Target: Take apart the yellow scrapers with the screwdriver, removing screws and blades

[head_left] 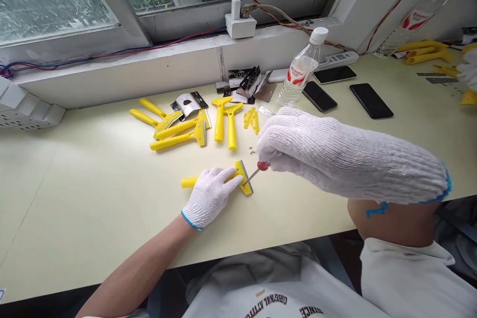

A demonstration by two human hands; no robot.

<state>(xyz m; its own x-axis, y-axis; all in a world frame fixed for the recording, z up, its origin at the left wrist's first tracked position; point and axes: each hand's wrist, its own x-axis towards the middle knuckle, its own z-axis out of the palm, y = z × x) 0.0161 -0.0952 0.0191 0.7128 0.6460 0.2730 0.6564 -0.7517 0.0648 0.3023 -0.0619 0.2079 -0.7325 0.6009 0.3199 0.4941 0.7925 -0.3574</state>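
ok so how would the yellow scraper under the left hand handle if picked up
The yellow scraper would probably feel stiff, its handle looking like moulded plastic. It's likely light, with only a narrow metal blade showing. Rolling seems unlikely, given the wide head.

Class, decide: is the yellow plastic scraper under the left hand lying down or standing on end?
Lying down: the yellow scraper stretches along the pale table, partly covered by the white-gloved left hand.

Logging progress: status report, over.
Left hand steadying yellow plastic scraper; right hand gripping red-handled metal screwdriver against scraper; clear plastic bottle beyond, not blocking.
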